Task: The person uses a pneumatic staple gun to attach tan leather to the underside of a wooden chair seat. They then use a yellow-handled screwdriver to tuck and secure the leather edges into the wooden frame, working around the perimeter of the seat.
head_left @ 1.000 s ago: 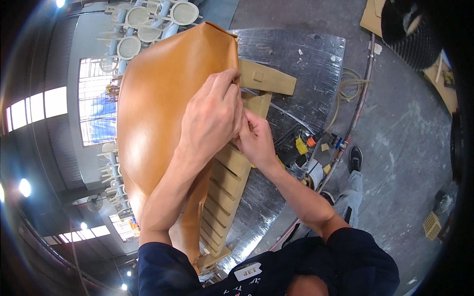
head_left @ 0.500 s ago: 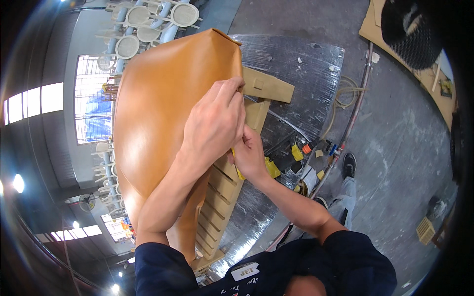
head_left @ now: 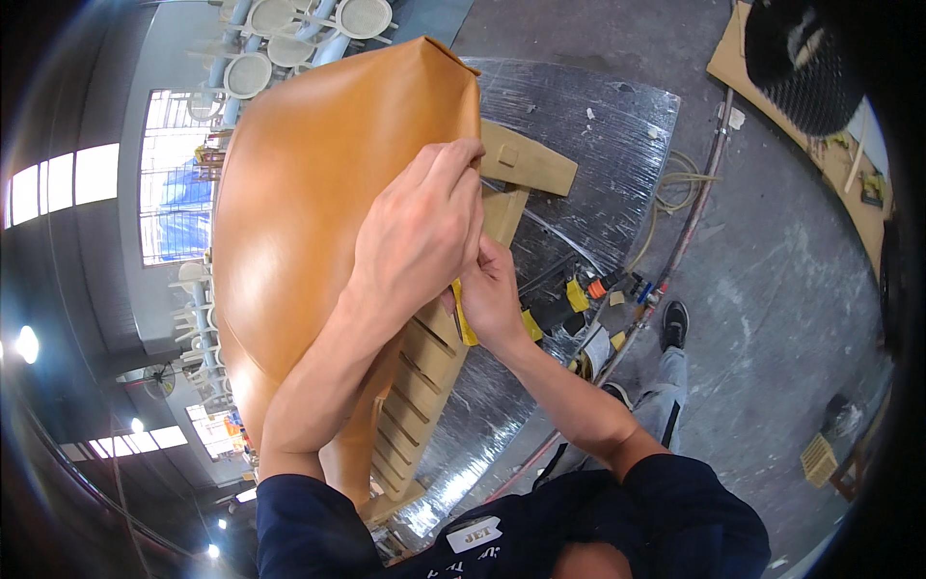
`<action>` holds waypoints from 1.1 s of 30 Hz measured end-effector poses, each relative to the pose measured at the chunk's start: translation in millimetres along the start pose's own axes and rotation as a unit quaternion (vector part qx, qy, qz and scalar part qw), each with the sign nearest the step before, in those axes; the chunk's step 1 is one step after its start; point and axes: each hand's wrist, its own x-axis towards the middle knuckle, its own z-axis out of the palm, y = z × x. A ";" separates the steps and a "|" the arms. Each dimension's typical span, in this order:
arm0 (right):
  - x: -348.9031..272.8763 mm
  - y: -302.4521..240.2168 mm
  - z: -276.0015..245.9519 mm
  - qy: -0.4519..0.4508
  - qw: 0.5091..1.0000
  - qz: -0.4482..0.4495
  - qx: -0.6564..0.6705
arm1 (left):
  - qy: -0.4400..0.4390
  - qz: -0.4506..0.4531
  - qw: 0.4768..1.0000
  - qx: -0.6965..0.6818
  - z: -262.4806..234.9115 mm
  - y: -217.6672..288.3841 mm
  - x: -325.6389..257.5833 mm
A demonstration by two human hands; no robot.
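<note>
A tan-brown leather cover is draped over a bulky piece of furniture, its folded corner sticking up at the far end. Below its right edge shows a wooden frame with a row of slots and a tapered wooden arm. My left hand is closed on the cover's edge, fingers pinched together near the wooden arm. Just below it, my right hand has curled fingers at the frame, close to the left palm. A yellow piece shows beside its fingers; what the hand grips is largely hidden.
The furniture stands on a film-wrapped surface. A black tool with yellow and orange parts lies right of my hands. A coiled hose and pipe run past that edge. Round-backed chair frames stand beyond the furniture.
Both hands keep their places at the cover's edge, with only slight shifts. More of the yellow piece beside my right hand shows now. The whole view has tilted slightly.
</note>
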 end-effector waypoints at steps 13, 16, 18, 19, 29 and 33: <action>-24.1 9.3 -31.0 0.016 0.992 0.028 -0.121 | 0.001 -0.012 1.000 -0.012 -0.6 0.6 1.4; -16.3 8.7 -32.2 0.026 0.986 -0.013 -0.162 | 0.001 -0.011 1.000 -0.011 -1.8 2.1 2.2; -12.6 8.9 -33.5 0.028 0.981 -0.035 -0.188 | 0.000 -0.009 1.000 -0.008 -1.7 2.2 2.5; -11.6 10.5 -34.5 0.024 0.980 -0.042 -0.195 | 0.000 -0.007 1.000 -0.006 -1.3 2.0 2.4; -0.9 -10.5 -33.9 0.017 0.980 -0.019 -0.195 | 0.005 -0.010 1.000 -0.006 1.8 2.4 -0.3; 2.2 -12.6 -33.4 0.013 0.982 -0.034 -0.183 | 0.004 -0.011 1.000 -0.008 1.5 3.7 1.4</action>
